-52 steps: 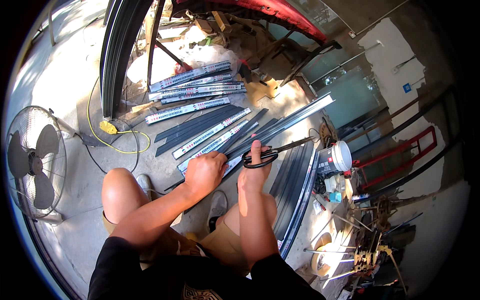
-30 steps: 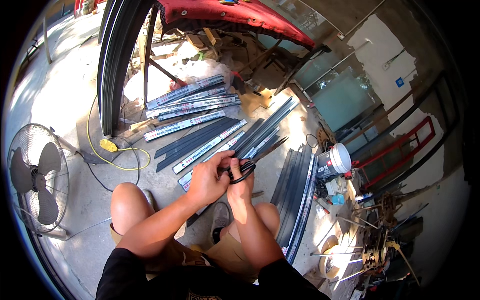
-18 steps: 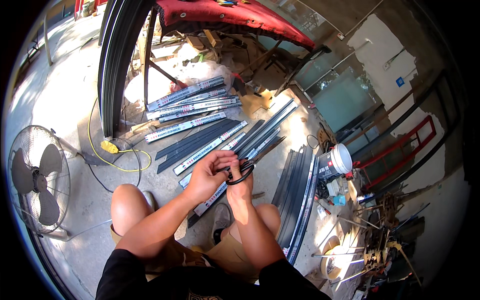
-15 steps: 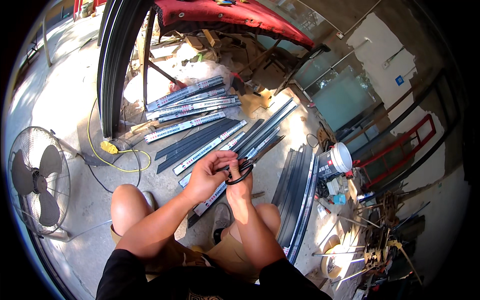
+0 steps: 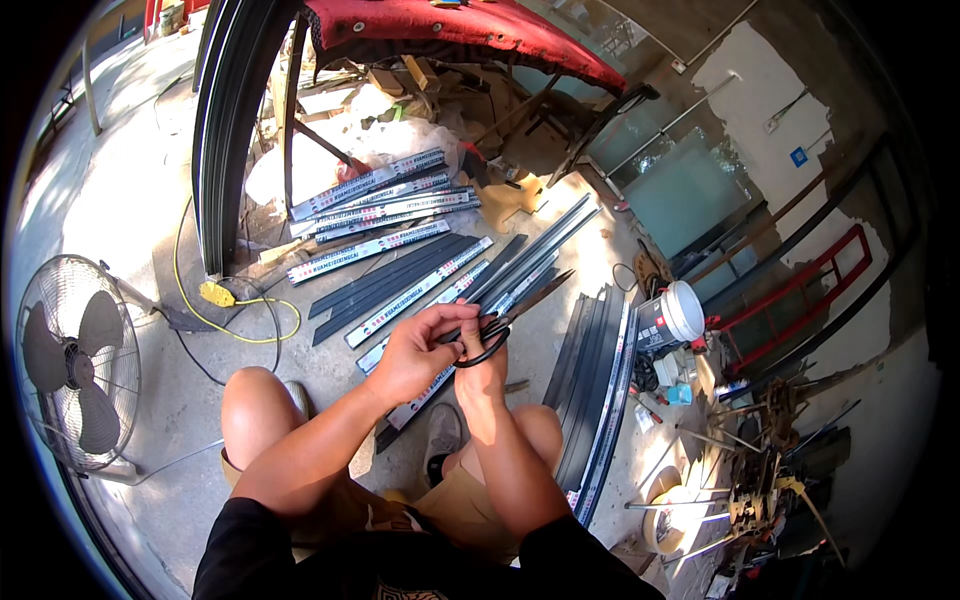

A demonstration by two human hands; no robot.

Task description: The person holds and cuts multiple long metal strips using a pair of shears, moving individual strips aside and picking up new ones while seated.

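In front of my knees, my right hand [image 5: 482, 374] is closed around the black looped handles of a pair of scissors [image 5: 531, 302]. The blades point up and to the right, over the dark metal strips [image 5: 540, 246] on the floor. Against it, my left hand [image 5: 425, 340] has its fingertips and thumb pinched together, level with the handles. Whatever sits in that pinch is too small or hidden to make out. Below both hands lie long strips, some with white printed film [image 5: 418, 292] and others bare and dark [image 5: 394, 278].
A floor fan [image 5: 80, 365] stands at the left, near a yellow cable [image 5: 262, 301]. To the right are more dark strips [image 5: 590, 370], a white bucket [image 5: 682, 312] and a heap of tools [image 5: 760, 500]. Tall dark profiles [image 5: 228, 150] and a red-covered bench [image 5: 450, 40] rise at the back.
The scissors have tilted slightly in my right hand, and their blades show more plainly. Both hands stay close together in nearly the same place.
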